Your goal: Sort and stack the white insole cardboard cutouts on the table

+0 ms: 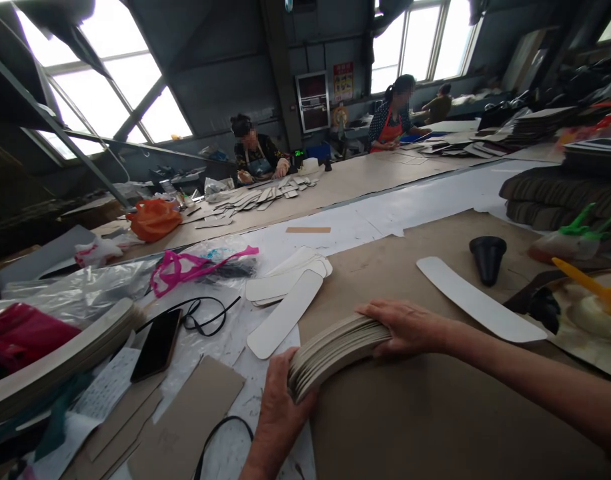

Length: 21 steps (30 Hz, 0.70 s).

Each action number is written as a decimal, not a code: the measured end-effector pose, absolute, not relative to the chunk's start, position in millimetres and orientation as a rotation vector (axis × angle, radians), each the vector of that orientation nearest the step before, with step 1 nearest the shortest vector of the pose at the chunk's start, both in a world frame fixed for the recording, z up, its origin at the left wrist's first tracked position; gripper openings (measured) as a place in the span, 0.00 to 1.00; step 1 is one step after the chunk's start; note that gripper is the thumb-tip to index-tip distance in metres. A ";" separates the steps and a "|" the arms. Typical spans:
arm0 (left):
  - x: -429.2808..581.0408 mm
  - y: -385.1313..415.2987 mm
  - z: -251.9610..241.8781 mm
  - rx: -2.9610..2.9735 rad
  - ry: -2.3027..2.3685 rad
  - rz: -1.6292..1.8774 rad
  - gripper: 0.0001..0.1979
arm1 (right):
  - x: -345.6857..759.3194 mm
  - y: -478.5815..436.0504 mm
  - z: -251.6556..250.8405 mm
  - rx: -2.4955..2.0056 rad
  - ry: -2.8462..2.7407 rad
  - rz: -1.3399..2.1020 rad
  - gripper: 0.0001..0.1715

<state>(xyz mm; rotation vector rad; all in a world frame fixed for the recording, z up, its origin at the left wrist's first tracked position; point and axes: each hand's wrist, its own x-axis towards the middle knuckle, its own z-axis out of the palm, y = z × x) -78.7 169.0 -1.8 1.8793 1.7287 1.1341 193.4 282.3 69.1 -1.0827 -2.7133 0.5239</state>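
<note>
As the left hand (280,417) and right hand (408,327) close on a bowed stack (338,353) of pale blanks, the stack sits above the edge of a brown board (435,427) on the worktop. The left grip cups the stack's near end, with most of its fingers hidden behind the pieces. The right grip lies over the far end, fingers spread across the top. Between the hands the edges fan out, but the pieces are too tightly packed to count, and the underside of the stack does not show.

Just beyond the left hand, loose blanks (285,313) lie on white paper (345,230). A single blank (480,300) and a black cone (488,257) stand on the board, near the right hand. Past them, a dark shape (543,310) is too shadowed to make out, and a yellow-handled tool (585,280) is cut off by the frame.

To the left are a phone (158,343), a black cable (200,313), a pink strap (200,267) on plastic sheeting, and a second curved stack (60,353), partly cut off. Farther down a long worktop (365,177), two aproned co-workers (255,150) (393,113) sit among more cut pieces, their hands too small or hidden to tell what they hold.
</note>
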 end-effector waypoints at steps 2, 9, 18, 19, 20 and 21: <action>-80.0 169.7 -8.7 1.876 1.722 1.170 0.23 | 210.4 274.8 63.2 -1.127 -2.567 0.675 0.44; -78.2 169.6 -17.4 1.823 1.685 1.177 0.25 | 229.3 261.5 9.1 -1.261 -1.598 1.142 0.43; -72.5 207.6 -4.7 1.148 1.817 1.279 0.34 | 190.3 289.7 35.4 -1.241 -1.330 1.470 0.47; -71.0 214.8 -1.5 1.068 1.801 1.262 0.33 | 196.7 293.1 40.8 -1.219 -1.326 1.525 0.46; -68.3 221.9 1.1 0.989 1.766 1.247 0.32 | 204.3 297.4 45.4 -1.173 -1.331 1.579 0.45; -64.6 228.6 3.0 0.906 1.714 1.239 0.32 | 212.1 302.4 49.0 -1.120 -1.346 1.629 0.44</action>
